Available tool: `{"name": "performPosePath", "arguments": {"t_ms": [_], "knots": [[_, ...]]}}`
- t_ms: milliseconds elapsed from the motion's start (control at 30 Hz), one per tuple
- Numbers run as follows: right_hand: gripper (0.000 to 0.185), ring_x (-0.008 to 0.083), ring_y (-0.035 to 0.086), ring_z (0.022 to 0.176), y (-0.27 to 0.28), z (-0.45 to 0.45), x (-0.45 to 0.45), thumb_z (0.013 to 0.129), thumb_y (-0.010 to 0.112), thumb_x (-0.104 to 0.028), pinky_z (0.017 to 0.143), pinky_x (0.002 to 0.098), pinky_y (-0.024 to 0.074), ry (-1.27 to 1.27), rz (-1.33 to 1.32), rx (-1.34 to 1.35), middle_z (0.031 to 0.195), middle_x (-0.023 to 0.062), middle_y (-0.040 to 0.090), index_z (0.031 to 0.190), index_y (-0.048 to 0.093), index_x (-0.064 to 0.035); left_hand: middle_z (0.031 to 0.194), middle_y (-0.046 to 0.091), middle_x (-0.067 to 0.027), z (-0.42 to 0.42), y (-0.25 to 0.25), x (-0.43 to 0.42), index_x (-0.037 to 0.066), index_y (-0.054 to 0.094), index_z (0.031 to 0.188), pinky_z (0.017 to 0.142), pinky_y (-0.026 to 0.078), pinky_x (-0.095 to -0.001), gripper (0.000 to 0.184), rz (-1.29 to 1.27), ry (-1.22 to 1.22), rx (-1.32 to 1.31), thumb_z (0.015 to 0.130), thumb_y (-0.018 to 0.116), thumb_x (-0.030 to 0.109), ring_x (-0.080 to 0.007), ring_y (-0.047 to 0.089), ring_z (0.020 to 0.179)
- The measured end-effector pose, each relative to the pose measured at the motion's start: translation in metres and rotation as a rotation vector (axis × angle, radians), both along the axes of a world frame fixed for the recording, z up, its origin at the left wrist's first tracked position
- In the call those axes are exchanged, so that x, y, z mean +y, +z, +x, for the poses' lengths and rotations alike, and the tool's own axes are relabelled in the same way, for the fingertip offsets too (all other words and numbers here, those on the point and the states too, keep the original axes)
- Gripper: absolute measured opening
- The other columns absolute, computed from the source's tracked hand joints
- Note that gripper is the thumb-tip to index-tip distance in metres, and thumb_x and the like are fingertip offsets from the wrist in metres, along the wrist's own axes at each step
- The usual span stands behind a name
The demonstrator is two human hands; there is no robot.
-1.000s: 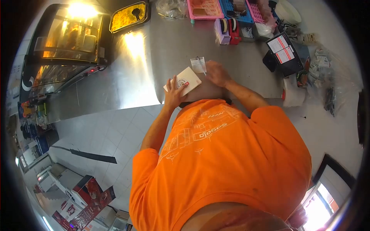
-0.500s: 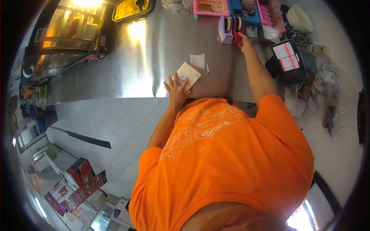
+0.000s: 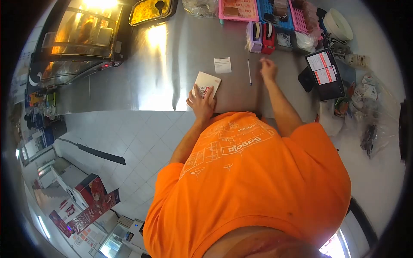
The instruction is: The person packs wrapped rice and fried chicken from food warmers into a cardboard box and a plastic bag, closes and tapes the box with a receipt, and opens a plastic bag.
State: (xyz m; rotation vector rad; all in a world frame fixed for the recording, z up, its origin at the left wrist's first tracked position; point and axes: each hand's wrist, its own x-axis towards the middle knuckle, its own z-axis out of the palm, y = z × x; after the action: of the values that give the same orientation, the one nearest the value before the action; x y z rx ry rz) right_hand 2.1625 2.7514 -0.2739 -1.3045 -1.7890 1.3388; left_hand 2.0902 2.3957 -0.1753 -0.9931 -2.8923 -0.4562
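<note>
My left hand rests on a small white paper box with a red and black print, its fingers gripping the box near the counter's front edge. My right hand hovers over the counter, thumb and fingers pinched together; whatever they hold is too small to make out. Just beyond it stand a red tape dispenser and a purple tape dispenser, side by side. Between my hands lie a white pen and a square paper slip.
A tablet on a stand is at the right. Pink basket and blue basket line the back. At the left are a lit food warmer and a tray of yellow food on the steel counter.
My right hand has drawn back from the red tape dispenser toward me. The box has turned slightly under my left hand, and the pen now lies farther from the paper slip.
</note>
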Motion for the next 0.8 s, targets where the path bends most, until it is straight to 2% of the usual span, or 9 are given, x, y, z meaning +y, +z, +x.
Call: {"name": "performPosePath", "arguments": {"t_ms": [67,100,200,300,400,433,533,633,800], "knots": [[0.018,0.0048,0.047,0.045,0.005,-0.014,-0.068,0.090,0.071,-0.026,0.040,0.0242,0.0373,0.360,-0.363,0.172,0.066,-0.0025,0.062,0.093,0.076,-0.0085,0.153,0.036,-0.0193,0.002,0.006,0.003,0.038,0.062,0.132,0.102,0.027,-0.0613,0.052,-0.006,0.009,0.001,0.081,0.072,0.035,-0.0459,0.032,0.133],[0.019,0.0048,0.047,0.046,0.035,-0.019,-0.108,0.089,0.071,-0.026,0.039,0.0245,0.0363,0.560,-0.498,-0.013,0.066,-0.0030,0.062,0.093,0.077,-0.0082,0.152,0.037,-0.0201,0.001,0.007,0.004,0.036,0.062,0.133,0.102,0.027,-0.0597,0.053,-0.007,0.013,0.002,0.081,0.073,0.034,-0.0448,0.032,0.134],[0.024,0.0088,0.054,0.046,0.064,-0.036,-0.187,0.087,0.074,-0.029,0.039,0.0276,0.0399,0.844,-0.436,-0.114,0.058,-0.0006,0.061,0.089,0.078,-0.0054,0.153,0.036,-0.0185,-0.003,-0.008,0.000,0.037,0.060,0.134,0.102,0.026,-0.0640,0.051,0.025,-0.004,0.030,0.084,0.068,0.039,-0.0502,0.032,0.132],[0.028,0.0107,0.054,0.044,0.052,-0.037,-0.200,0.086,0.075,-0.030,0.040,0.0290,0.0416,0.860,-0.138,-0.209,0.054,0.0020,0.060,0.082,0.076,-0.0026,0.154,0.035,-0.0176,-0.007,-0.004,-0.004,0.033,0.058,0.136,0.102,0.025,-0.0639,0.057,0.064,0.026,-0.053,0.082,0.071,0.041,-0.0496,0.031,0.133],[0.032,0.0114,0.054,0.043,0.056,-0.026,-0.184,0.086,0.075,-0.031,0.042,0.0287,0.0428,0.954,-0.402,-0.265,0.054,0.0038,0.059,0.077,0.074,-0.0009,0.154,0.036,-0.0169,-0.015,-0.008,-0.012,0.029,0.057,0.138,0.102,0.025,-0.0641,0.063,0.109,0.000,-0.068,0.079,0.074,0.041,-0.0478,0.032,0.133],[0.035,0.0109,0.055,0.045,0.018,-0.022,-0.183,0.088,0.075,-0.033,0.044,0.0280,0.0433,0.983,-0.341,-0.313,0.056,0.0030,0.060,0.076,0.072,-0.0005,0.154,0.036,-0.0166,-0.018,-0.008,-0.016,0.028,0.057,0.138,0.102,0.025,-0.0643,0.063,0.098,-0.024,-0.071,0.079,0.074,0.041,-0.0471,0.032,0.133],[0.036,0.0117,0.055,0.047,0.029,-0.018,-0.187,0.082,0.078,-0.038,0.044,0.0285,0.0421,1.001,-0.429,-0.199,0.057,0.0026,0.061,0.080,0.075,-0.0027,0.154,0.037,-0.0154,-0.026,-0.004,-0.025,0.027,0.056,0.138,0.101,0.026,-0.0648,0.064,0.066,-0.076,-0.073,0.078,0.075,0.041,-0.0456,0.032,0.134],[0.035,0.0109,0.052,0.046,0.076,-0.031,-0.201,0.083,0.077,-0.038,0.043,0.0262,0.0401,0.908,-0.735,-0.029,0.059,0.0018,0.061,0.083,0.075,-0.0038,0.154,0.036,-0.0142,-0.027,-0.002,-0.028,0.027,0.055,0.139,0.101,0.026,-0.0655,0.064,0.049,-0.095,-0.065,0.079,0.075,0.041,-0.0454,0.030,0.135],[0.033,0.0069,0.049,0.045,0.092,-0.037,-0.225,0.091,0.072,-0.034,0.042,0.0237,0.0357,0.720,-0.681,-0.315,0.059,-0.0012,0.058,0.083,0.072,-0.0012,0.157,0.031,-0.0134,-0.030,0.000,-0.032,0.028,0.051,0.143,0.101,0.027,-0.0671,0.069,-0.036,-0.131,-0.051,0.079,0.075,0.042,-0.0458,0.029,0.136]]}}
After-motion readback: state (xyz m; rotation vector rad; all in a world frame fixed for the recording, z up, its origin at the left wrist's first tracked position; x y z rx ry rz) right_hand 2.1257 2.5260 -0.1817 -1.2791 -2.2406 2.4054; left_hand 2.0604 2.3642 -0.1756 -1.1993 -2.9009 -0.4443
